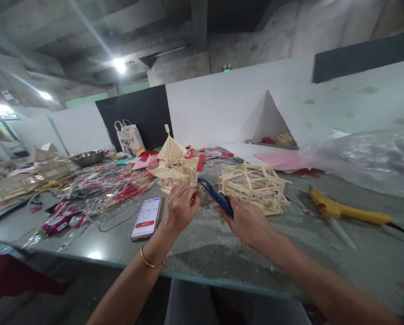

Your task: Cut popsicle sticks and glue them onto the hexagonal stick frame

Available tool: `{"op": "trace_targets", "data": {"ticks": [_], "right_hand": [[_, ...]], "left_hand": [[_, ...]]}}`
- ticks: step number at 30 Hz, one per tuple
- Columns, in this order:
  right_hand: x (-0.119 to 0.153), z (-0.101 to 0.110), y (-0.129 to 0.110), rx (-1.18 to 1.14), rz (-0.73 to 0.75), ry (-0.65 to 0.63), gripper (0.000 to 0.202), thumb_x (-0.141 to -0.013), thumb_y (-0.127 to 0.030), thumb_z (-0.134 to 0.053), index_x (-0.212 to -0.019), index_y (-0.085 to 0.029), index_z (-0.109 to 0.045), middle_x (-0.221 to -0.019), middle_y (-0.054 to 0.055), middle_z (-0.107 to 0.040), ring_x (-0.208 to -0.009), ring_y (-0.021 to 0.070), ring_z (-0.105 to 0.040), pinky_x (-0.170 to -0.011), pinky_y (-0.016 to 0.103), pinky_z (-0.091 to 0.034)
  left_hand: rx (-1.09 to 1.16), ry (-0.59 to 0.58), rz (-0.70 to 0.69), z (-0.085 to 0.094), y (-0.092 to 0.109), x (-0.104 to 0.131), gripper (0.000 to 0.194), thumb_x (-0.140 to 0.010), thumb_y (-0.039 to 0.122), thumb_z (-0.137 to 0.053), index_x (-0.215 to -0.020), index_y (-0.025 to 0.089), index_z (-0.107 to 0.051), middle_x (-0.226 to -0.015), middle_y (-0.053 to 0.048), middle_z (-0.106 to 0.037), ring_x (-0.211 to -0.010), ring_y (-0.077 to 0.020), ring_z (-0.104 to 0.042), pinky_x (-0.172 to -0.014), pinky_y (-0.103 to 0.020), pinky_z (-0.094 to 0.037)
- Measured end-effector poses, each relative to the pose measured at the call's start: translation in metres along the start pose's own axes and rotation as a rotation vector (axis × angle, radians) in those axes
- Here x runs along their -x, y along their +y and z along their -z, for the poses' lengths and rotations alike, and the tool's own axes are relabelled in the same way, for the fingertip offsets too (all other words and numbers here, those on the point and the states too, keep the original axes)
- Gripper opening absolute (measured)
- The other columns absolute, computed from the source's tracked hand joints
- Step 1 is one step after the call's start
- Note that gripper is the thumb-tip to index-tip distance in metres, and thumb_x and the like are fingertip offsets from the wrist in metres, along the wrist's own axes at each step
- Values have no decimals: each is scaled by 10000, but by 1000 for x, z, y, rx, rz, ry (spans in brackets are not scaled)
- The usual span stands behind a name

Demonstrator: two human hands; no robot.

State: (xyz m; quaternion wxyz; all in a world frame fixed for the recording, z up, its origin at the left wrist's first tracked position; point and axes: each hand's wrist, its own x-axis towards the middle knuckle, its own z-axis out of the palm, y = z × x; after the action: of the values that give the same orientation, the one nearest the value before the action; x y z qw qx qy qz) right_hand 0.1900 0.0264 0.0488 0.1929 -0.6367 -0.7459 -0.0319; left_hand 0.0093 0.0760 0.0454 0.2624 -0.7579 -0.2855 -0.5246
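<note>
My right hand is wrapped round blue-handled pliers or cutters, whose tip points up and left toward my other hand. My left hand has its fingers curled together near that tip; anything between them is too small to make out. Behind my left hand stands a wooden-stick pavilion model with a tiered, pointed roof. An open frame of wooden sticks sits just beyond my right hand. The phone lies on the table, left of my left hand.
A yellow glue gun lies at the right, its cord trailing off. Plastic-wrapped red sticks and a metal bowl are at the left. Clear plastic and pink paper lie at the back right. The table's front edge is near me.
</note>
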Motion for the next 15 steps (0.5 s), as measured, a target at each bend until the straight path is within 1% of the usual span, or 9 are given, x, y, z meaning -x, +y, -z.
{"op": "trace_targets", "data": {"ticks": [3, 5, 10, 15], "right_hand": [[1, -1, 5, -45, 36, 2, 362, -924, -410, -387, -1065, -140, -582, -1012, 131, -688, -886, 244, -651, -702, 301, -414], [2, -2, 7, -67, 43, 1, 356, -923, -402, -388, -1064, -142, -586, -999, 128, -691, -881, 242, -650, -705, 298, -411], [3, 0, 7, -67, 14, -21, 339, -916, -394, -411, -1056, -145, -593, -969, 134, -695, -855, 242, -655, -679, 291, -401], [6, 3, 5, -90, 7, -31, 340, -919, -393, -407, -1056, -138, -584, -929, 127, -698, -843, 248, -655, -685, 300, -394]], "left_hand": [[67, -18, 6, 0, 0, 0, 132, -784, 77, -509, -765, 174, -597, -732, -18, -682, -705, -132, -608, -700, -265, -463], [85, -22, 20, 0, -1, 1, 142, -786, 78, -501, -765, 173, -604, -726, -20, -678, -698, -128, -608, -694, -260, -468], [90, -42, 41, -2, -3, 3, 127, -788, 94, -513, -777, 171, -614, -713, -18, -669, -697, -125, -603, -688, -256, -472], [96, -23, 30, -3, -3, 5, 112, -770, 88, -541, -790, 171, -614, -735, -19, -675, -717, -131, -605, -716, -263, -477]]}}
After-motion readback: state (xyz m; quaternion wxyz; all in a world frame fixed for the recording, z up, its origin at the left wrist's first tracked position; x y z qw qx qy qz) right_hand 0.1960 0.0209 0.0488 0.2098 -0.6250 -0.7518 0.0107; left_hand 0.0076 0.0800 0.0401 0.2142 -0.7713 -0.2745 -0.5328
